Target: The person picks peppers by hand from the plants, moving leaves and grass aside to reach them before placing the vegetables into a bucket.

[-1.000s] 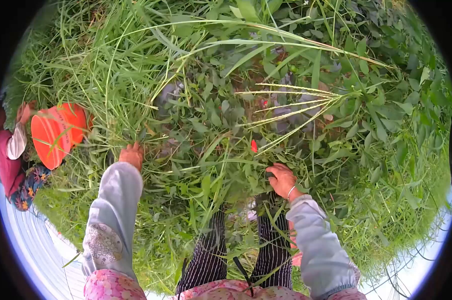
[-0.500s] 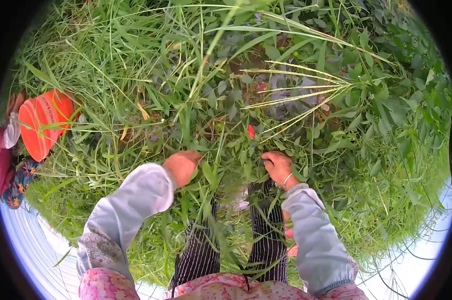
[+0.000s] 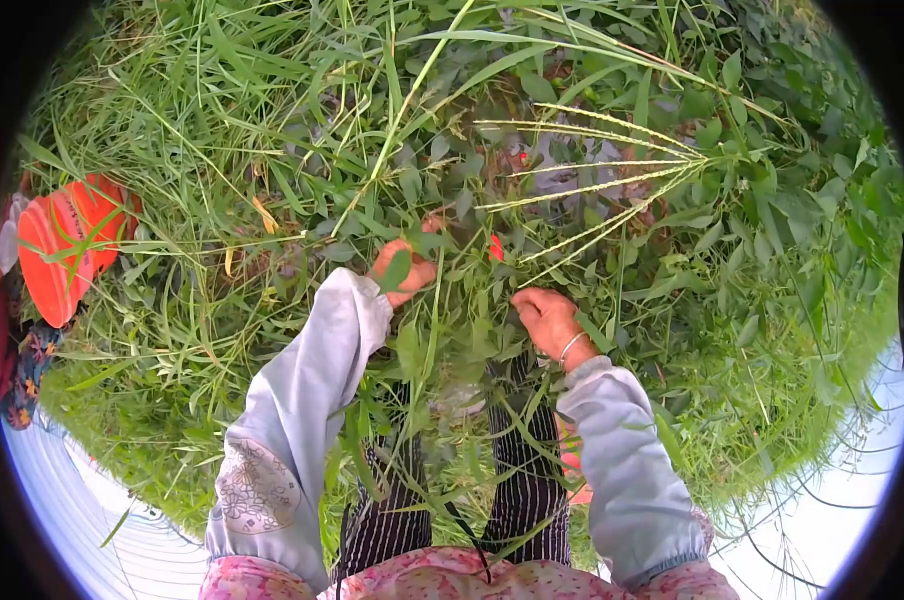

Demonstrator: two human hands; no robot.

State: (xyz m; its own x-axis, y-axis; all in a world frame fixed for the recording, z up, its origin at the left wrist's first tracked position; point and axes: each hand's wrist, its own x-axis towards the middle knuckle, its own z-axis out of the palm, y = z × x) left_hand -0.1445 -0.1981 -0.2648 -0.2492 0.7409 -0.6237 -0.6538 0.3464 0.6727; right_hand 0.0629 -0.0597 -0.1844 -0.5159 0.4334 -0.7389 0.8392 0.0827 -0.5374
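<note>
Among green leaves and stems, my left hand [image 3: 408,272] reaches into the plants left of centre. A leaf covers part of it, and its fingers are partly spread, with the thumb and a fingertip apart. My right hand [image 3: 547,318], with a bracelet [image 3: 572,347] at the wrist, is at the leafy stems [image 3: 482,290] right of centre. Its fingers are curled, and whatever they hold is hidden by the leaves. A small red object [image 3: 496,248], perhaps a pepper, hangs between and just above the hands.
An orange-red container [image 3: 57,255] is at the far left, beside a person's dark patterned clothing [image 3: 32,370]. Long grass seed heads [image 3: 612,185] spread across the upper right. A yellow leaf [image 3: 265,215] lies at upper left. My striped trouser legs [image 3: 527,460] stand below.
My left hand has moved up and to the right, deeper into the leaves, and its fingers have spread. My right hand has shifted slightly left. The container sits a little further left in view.
</note>
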